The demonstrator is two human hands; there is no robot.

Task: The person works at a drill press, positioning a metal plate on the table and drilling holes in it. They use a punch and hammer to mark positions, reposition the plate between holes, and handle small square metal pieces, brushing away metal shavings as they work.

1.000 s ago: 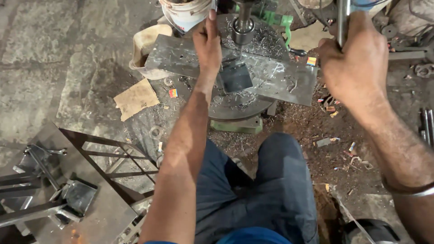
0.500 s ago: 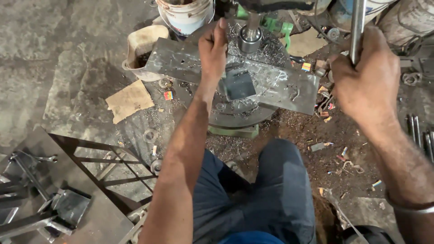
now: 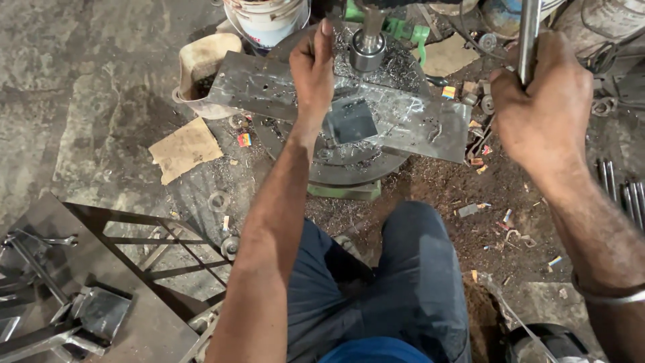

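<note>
A flat grey steel plate (image 3: 410,117) lies across the round table of a drill press (image 3: 349,168), with a small square steel piece (image 3: 351,121) on it. My left hand (image 3: 312,70) presses down on the plate just left of the drill chuck (image 3: 368,47), fingers closed on the plate's far part. My right hand (image 3: 541,101) is wrapped around the shiny steel feed lever (image 3: 529,33) at the upper right. Metal shavings cover the plate around the chuck.
A white bucket (image 3: 265,20) and a beige plastic container (image 3: 201,64) stand at the top left. A piece of cardboard (image 3: 185,148) lies on the floor. A welded steel frame (image 3: 101,269) sits bottom left. Steel rods (image 3: 621,191) lie at the right. My knees are below the press.
My right hand has pulled the lever lower in view and toward me. The chuck sits closer to the plate. My left hand stays on the plate.
</note>
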